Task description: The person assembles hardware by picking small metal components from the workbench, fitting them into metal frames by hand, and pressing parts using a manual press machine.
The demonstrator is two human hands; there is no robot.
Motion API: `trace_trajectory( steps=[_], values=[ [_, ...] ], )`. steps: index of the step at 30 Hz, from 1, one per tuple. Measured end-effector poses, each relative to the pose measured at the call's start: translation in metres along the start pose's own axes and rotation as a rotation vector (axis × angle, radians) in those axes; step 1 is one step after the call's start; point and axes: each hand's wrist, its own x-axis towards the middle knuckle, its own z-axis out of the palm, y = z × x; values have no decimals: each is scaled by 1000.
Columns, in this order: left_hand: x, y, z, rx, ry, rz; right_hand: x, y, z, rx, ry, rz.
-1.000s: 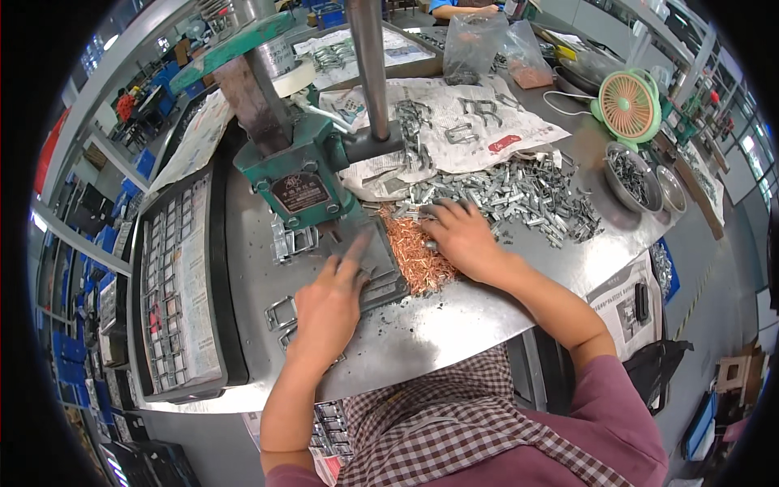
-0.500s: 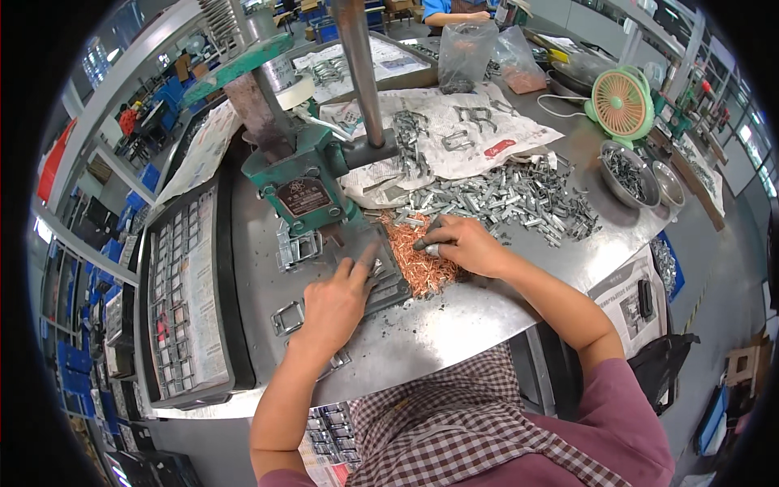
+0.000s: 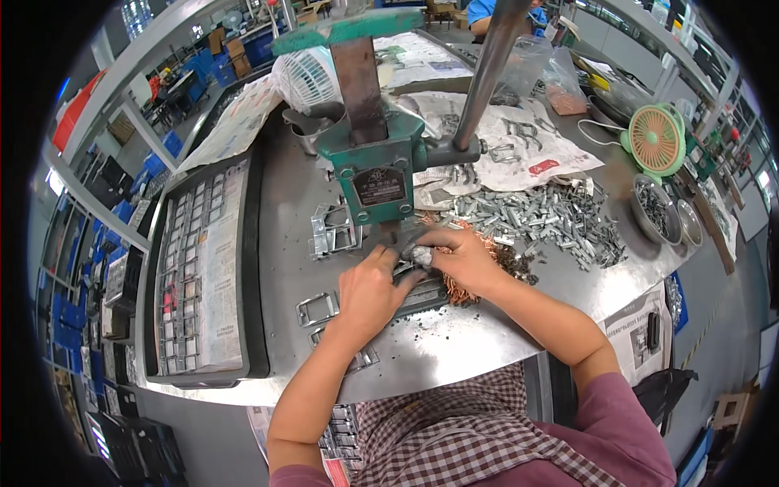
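My left hand [image 3: 369, 290] lies on a flat metal buckle piece [image 3: 422, 292] at the foot of the green hand press [image 3: 373, 166]. Its fingers point toward the press base. My right hand [image 3: 462, 258] pinches a small grey metal part [image 3: 421, 255] right beside the left fingertips. Under the right wrist lies a heap of small copper-coloured pieces [image 3: 464, 290]. A pile of silver metal clips [image 3: 540, 223] spreads to the right of both hands.
A black tray of sorted buckles [image 3: 199, 276] fills the left of the steel table [image 3: 454, 349]. Loose square buckles [image 3: 318, 309] lie near the left hand. Newspaper [image 3: 519, 150], an orange fan [image 3: 656, 140] and metal bowls [image 3: 653, 209] stand at the right.
The view has shifted closer to the press. Both hands have moved together toward the press base, and the right hand has left the copper heap and now pinches a small grey part.
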Motion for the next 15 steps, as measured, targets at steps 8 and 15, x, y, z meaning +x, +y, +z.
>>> trace_trajectory(
  steps=[8,15],
  values=[
    [1,-2,-1,19,-6,31,2,-5,3,-141,8,-35],
    [0,1,-2,65,-24,-9,-4,-16,4,-600,21,-431]
  ],
)
